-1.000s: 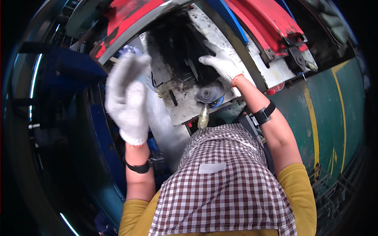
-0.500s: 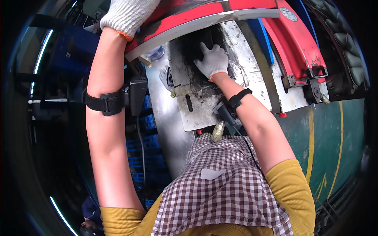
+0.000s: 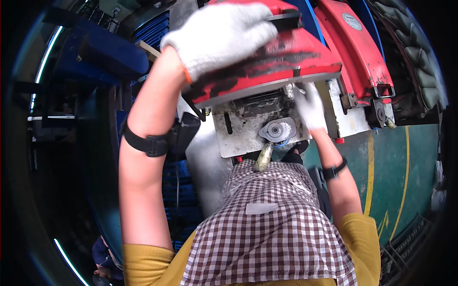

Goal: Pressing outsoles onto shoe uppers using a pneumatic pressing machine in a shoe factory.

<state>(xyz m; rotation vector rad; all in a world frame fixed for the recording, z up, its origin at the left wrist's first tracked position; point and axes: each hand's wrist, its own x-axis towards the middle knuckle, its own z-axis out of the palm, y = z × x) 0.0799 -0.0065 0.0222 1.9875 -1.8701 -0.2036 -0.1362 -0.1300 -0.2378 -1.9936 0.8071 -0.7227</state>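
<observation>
Reaching over the near red cover (image 3: 298,52) with the gloved left hand (image 3: 217,40), with fingers at its black handle (image 3: 289,20); impossible to tell whether closed around it. Lying above the scuffed metal plate (image 3: 243,136), hiding its far part. Reaching the cover's front right corner with the gloved right hand (image 3: 309,107), beside a silvery piece (image 3: 289,90); too blurred to tell how closed, or on what. On the plate, a round grey fitting (image 3: 275,129); just beyond the cover, a blue panel (image 3: 310,20); farther right, a second red cover (image 3: 353,52).
</observation>
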